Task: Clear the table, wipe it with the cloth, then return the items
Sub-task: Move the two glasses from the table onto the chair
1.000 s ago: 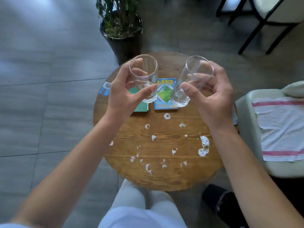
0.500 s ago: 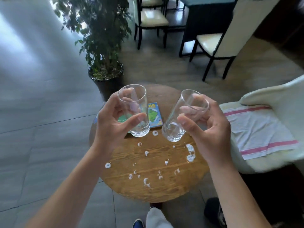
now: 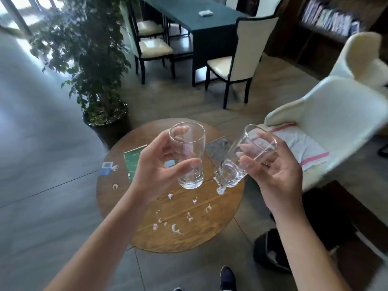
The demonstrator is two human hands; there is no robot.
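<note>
Your hands (image 3: 214, 166) each hold a glass above the tabletop (image 3: 151, 238), but booklets (image 3: 134, 159) at ten o'clock, spills (image 3: 175, 227) and wiping remain.

Two clear drinking glasses are in view at mid-frame: the upright glass (image 3: 188, 156) and the tilted glass (image 3: 244, 157), one in each of two hands, the left hand (image 3: 156, 173) and the right hand (image 3: 275, 175). One round wooden table (image 3: 222, 223) fills the centre. On it lie two booklets, the green booklet (image 3: 133, 158) and a glare-washed booklet (image 3: 218, 149), plus one small blue card (image 3: 107, 168) at its left edge. White spill drops (image 3: 175, 227) number more than a dozen; an exact count is unclear. One potted plant (image 3: 88, 59) stands upper left, one striped cloth (image 3: 302, 148) lies at right, and three dining chairs (image 3: 237, 59) show at top.
</note>
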